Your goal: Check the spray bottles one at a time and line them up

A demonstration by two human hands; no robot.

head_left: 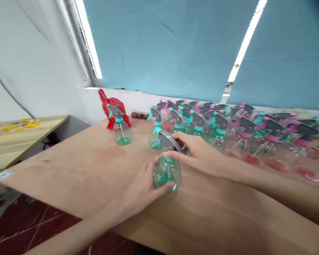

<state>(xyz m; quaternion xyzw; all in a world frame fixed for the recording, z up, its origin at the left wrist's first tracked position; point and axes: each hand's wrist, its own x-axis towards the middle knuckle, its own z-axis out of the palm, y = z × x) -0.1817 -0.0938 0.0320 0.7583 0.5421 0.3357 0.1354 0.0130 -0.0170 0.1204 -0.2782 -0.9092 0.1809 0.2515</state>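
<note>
A clear spray bottle with a green base, teal collar and grey trigger head [168,175] is upright near the middle of the wooden table. My left hand [145,186] wraps round the body of this bottle from the left, thumb across its front. At its top, my right hand [194,150] grips the grey spray head and collar from the right. Another teal-collared spray bottle [122,134] stands alone at the left, and one more [156,132] is just behind the held bottle.
Many spray bottles with teal or pink collars [246,141] crowd the table's back right. A red plastic bag [114,106] and small brown blocks [140,115] lie at the back. At far left, another table [46,129] bears yellow pieces [29,124].
</note>
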